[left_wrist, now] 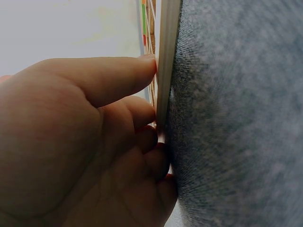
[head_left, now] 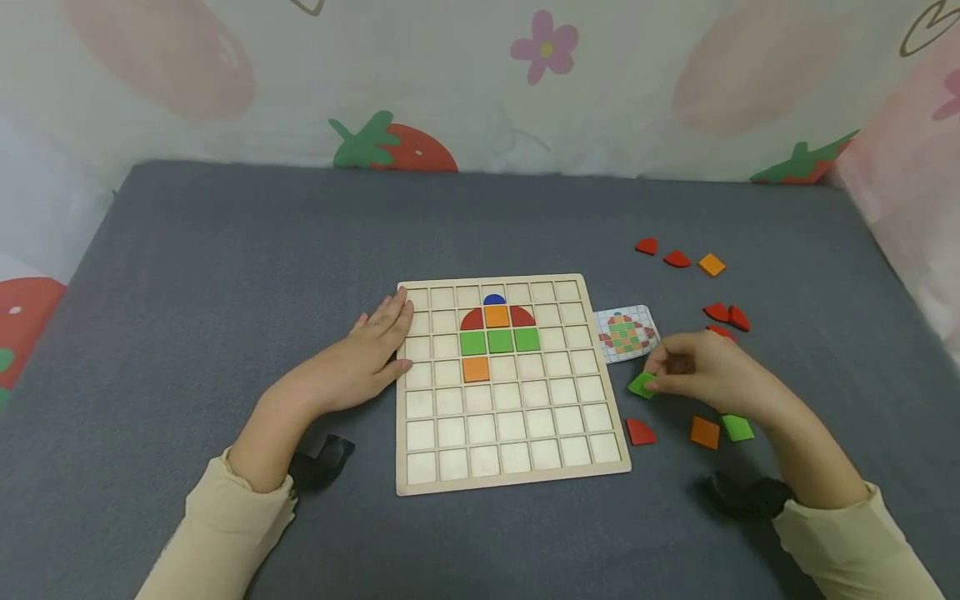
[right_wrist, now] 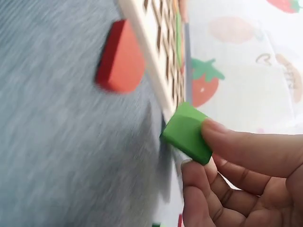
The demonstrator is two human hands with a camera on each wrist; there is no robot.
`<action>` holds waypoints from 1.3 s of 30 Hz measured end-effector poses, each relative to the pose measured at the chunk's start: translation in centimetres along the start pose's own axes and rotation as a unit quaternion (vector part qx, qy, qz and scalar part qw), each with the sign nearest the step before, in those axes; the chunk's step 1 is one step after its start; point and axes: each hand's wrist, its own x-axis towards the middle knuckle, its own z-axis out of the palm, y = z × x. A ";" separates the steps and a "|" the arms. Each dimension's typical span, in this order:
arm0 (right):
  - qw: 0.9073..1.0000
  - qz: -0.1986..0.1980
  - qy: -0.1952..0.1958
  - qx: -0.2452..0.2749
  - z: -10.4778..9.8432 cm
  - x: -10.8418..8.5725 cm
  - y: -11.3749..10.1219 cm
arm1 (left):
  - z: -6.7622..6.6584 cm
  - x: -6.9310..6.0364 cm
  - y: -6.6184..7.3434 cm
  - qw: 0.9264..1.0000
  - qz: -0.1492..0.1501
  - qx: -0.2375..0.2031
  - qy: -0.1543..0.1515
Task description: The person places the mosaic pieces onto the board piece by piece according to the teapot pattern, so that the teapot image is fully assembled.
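A wooden grid board lies on the grey cloth, holding a blue piece, two red ones, two orange squares and a row of three green squares. My left hand rests along the board's left edge with fingers extended; in the left wrist view the thumb and fingertips touch the board's side. Right of the board, my right hand pinches a green square between thumb and fingers, above the cloth. A patterned card lies at the board's right edge, just beyond that hand.
Loose red pieces and an orange square lie at the back right. Near the right forearm are another orange square and a green square. A red piece sits close to the board's lower right edge. A printed curtain stands behind.
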 end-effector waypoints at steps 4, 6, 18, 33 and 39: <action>1.000 -0.016 -0.006 0.017 0.3 0.6 -0.9 | 0.0 0.0 0.0 1.000 0.000 0.001 -0.001; 0.999 -0.023 -0.014 0.026 0.5 1.1 -1.3 | 0.0 0.0 0.0 1.000 0.001 0.001 0.000; 0.996 -0.060 -0.038 0.046 2.2 4.7 -2.9 | 0.1 0.0 -0.2 1.000 -0.002 0.002 -0.004; 0.991 -0.085 -0.034 0.098 4.5 7.4 -5.6 | 0.0 0.0 -0.1 1.000 0.001 0.001 0.001; 0.989 -0.102 -0.039 0.103 5.1 8.0 -6.4 | 0.1 0.0 -0.1 1.000 0.004 0.002 0.001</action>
